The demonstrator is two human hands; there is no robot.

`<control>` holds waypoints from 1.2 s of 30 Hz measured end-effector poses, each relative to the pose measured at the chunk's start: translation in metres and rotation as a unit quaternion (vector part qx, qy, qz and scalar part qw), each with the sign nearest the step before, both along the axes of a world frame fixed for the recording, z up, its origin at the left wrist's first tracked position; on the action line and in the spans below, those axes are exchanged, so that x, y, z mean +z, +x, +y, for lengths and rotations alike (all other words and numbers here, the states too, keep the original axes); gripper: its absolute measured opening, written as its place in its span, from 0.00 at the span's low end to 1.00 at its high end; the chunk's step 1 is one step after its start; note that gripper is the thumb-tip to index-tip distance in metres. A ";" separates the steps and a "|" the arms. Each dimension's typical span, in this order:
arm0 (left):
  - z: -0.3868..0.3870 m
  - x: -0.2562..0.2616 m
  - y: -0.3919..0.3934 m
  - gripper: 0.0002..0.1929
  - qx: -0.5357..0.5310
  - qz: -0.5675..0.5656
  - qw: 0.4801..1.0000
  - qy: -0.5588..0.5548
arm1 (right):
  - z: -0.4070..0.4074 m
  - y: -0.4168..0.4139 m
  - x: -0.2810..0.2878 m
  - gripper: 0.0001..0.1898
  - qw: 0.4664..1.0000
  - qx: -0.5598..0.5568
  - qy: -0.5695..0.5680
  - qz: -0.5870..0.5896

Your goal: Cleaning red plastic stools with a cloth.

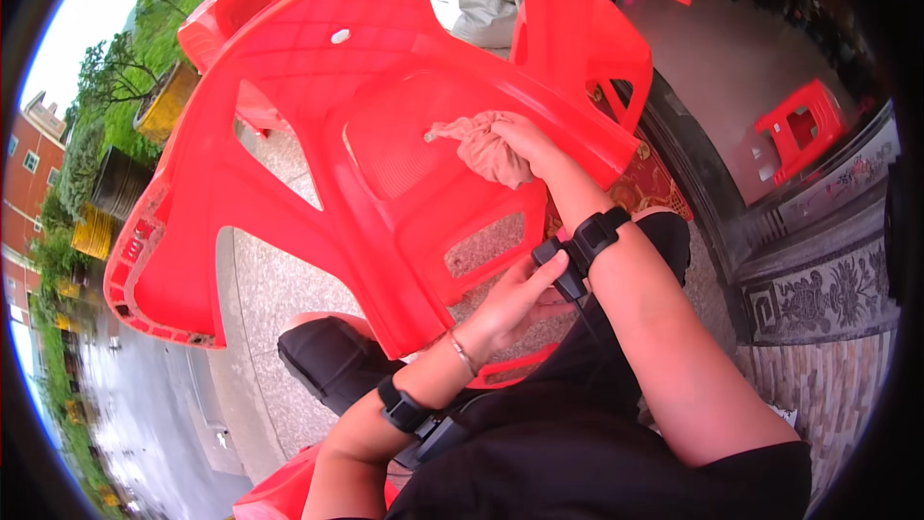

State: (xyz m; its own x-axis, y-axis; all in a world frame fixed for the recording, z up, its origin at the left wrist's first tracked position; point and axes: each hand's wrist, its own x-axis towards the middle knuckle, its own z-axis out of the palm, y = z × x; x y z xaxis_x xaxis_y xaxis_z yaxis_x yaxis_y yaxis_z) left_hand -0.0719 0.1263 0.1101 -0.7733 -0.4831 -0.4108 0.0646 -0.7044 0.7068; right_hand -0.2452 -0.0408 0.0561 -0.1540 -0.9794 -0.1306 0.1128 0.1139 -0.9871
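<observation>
A large red plastic chair (375, 231) lies tipped before me, its legs, armrests and openings showing. My right hand (523, 141) grips a crumpled pinkish cloth (494, 155) over the chair's ridged panel. Lower down, my left hand (523, 303) has its thumb and fingers around a black device (567, 267) beside the strap on my right forearm. A cable hangs from that device. Another black strap with a device (404, 408) sits on my left forearm, above a thin bracelet (462, 354).
Red stools stand at the upper left (224, 14) and inside the doorway (801, 130). A pale sack (487, 3) shows behind the chair. A patterned red mat (650, 180) lies by the dark door threshold (686, 137). Potted plants (166, 101) line the wet pavement (144, 404).
</observation>
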 end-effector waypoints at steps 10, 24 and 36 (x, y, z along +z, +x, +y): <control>0.009 -0.021 -0.022 0.21 0.016 0.106 0.986 0.131 | 0.013 0.012 -0.011 0.11 0.959 -0.053 -0.107 0.258; 0.018 -0.044 -0.018 0.23 -0.038 0.205 0.969 0.133 | 0.065 0.054 0.061 0.25 0.617 0.112 -0.182 0.758; 0.022 -0.054 -0.026 0.22 -0.001 0.294 0.948 0.124 | 0.046 0.064 0.071 0.18 0.772 0.054 -0.248 0.582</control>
